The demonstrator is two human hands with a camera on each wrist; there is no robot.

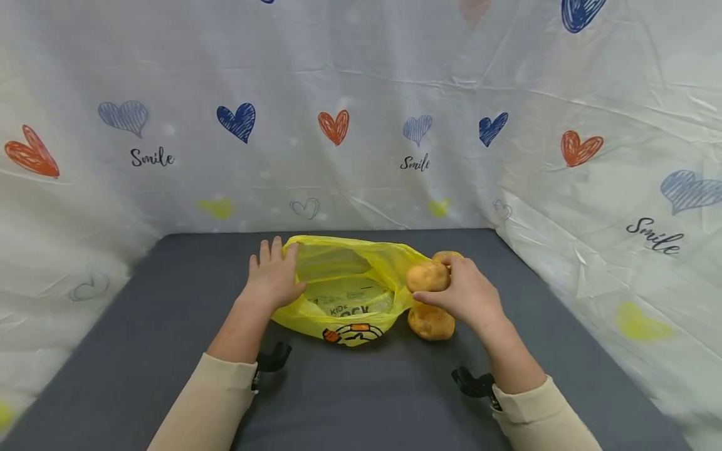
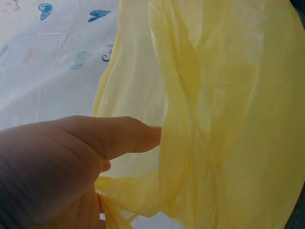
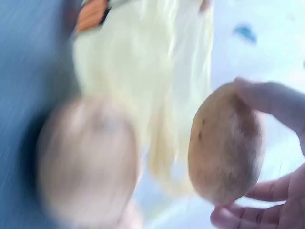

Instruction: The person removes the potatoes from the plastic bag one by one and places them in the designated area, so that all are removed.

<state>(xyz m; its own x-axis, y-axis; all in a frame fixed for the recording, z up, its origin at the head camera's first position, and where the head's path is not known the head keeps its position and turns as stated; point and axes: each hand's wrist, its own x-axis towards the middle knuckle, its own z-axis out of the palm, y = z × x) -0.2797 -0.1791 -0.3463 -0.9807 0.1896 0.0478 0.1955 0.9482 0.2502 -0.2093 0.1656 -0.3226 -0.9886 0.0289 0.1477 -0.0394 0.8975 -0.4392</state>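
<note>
A yellow plastic bag [image 1: 338, 263] lies on the table with its mouth spread wide, printed lettering showing inside. At its left rim is my left hand [image 1: 273, 275], fingers straight and spread. In the left wrist view the straight thumb [image 2: 131, 136] touches the yellow plastic. My right hand [image 1: 468, 291] grips a potato [image 1: 427, 276] between thumb and fingers, at the bag's right rim. In the right wrist view the held potato [image 3: 226, 143] has small dark spots. Another potato [image 1: 431, 322] rests on the table just below it, and one more potato [image 1: 447, 256] is partly hidden behind.
The dark grey table [image 1: 361, 401] stretches to a white curtain [image 1: 361, 75] printed with hearts and the word Smile, which rises behind and along both sides. Black wrist mounts [image 1: 274, 357] stick out from the forearms, low over the table.
</note>
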